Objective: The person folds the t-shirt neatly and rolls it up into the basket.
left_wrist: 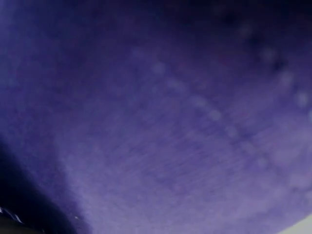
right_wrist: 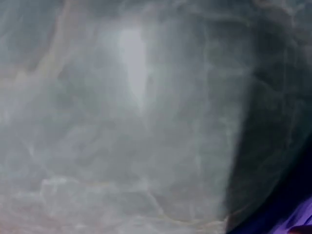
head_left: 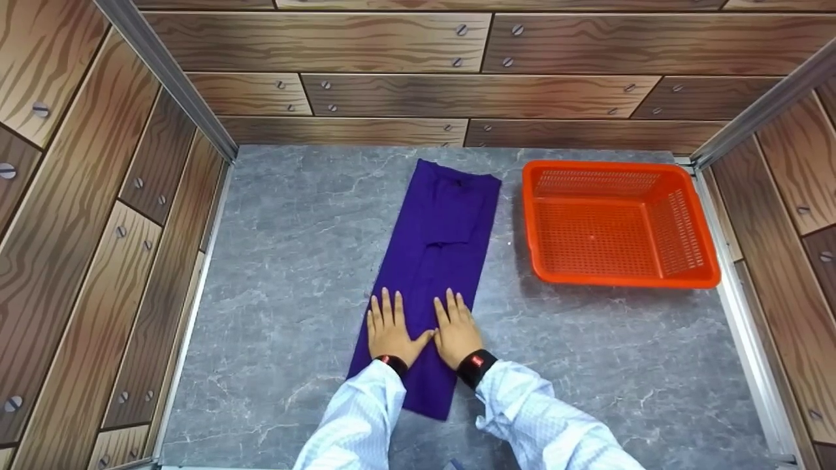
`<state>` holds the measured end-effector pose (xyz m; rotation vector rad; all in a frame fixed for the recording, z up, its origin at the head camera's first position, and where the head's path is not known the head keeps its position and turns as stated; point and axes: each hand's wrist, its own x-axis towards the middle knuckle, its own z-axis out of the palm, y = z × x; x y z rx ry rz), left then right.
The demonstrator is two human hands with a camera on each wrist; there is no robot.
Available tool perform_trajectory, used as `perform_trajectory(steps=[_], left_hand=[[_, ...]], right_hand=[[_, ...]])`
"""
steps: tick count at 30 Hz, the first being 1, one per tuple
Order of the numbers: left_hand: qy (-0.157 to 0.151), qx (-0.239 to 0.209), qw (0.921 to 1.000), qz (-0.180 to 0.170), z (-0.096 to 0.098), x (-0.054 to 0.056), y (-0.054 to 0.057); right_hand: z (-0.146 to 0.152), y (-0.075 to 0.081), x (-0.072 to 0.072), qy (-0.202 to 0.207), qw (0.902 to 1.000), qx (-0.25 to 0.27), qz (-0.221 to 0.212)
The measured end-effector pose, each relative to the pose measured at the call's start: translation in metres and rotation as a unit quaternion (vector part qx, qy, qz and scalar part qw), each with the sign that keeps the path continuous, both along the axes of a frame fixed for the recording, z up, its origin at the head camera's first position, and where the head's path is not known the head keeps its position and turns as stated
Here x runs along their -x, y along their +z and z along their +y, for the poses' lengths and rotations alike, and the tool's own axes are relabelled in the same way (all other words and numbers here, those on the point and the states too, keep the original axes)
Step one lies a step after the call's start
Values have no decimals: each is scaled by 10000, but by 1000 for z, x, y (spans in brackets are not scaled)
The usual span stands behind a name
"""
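Note:
A purple T-shirt, folded into a long narrow strip, lies flat and slightly slanted on the grey surface. Its short sleeve is folded back over the body near the far end. Both hands rest on its nearer half with fingers straight: the left hand along the left side, the right hand along the right edge, thumbs almost meeting in the middle. Blurred purple cloth with a stitched seam fills the left wrist view. In the right wrist view, just a corner of the purple cloth shows.
An orange plastic basket with perforated walls stands at the right, beside the shirt's far end. Grey marbled tabletop surrounds the shirt. Wood-patterned panels enclose the back and both sides.

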<state>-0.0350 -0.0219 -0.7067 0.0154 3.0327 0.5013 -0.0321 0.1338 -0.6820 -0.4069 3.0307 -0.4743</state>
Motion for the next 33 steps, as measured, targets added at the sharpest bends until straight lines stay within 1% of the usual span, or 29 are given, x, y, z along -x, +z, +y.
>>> perform_trajectory(steps=[4, 7, 11, 15, 17, 20, 22, 25, 27, 28, 30, 33], left_hand=[[144, 31, 9998, -98, 9, -4, 2], [89, 98, 9998, -173, 15, -4, 8], [-216, 168, 9995, -155, 18, -1, 17], [-668, 189, 9975, -125, 17, 0, 24], [-899, 153, 9958, -74, 13, 0, 25], [-1240, 84, 9922, 100, 4, -5, 22], [-1412, 63, 9898, 183, -4, -11, 17], [-1544, 143, 9877, 181, -17, -22, 6], [-1558, 245, 9874, 145, -24, -27, 0], [-1564, 301, 9871, 125, -26, -28, -3], [-1576, 382, 9867, 129, -29, -26, -6], [-1596, 395, 9862, 201, -31, -16, -6]], right_hand=[[8, -2, 1, 86, 9998, -159, -21], [14, -2, 5, 107, 9997, -237, -15], [25, 0, 11, 30, 9996, -266, -35], [35, 3, 16, -109, 9992, -372, -91], [40, 4, 16, -176, 9992, -349, -30], [48, 4, 11, -176, 9996, -102, 189], [53, 3, 2, -60, 9993, 47, 371], [61, -4, -17, 204, 9982, 47, 565], [66, -12, -28, 355, 9971, -142, 665], [68, -15, -31, 399, 9966, -236, 687], [71, -20, -34, 435, 9957, -377, 724], [71, -23, -29, 388, 9961, -402, 683]])
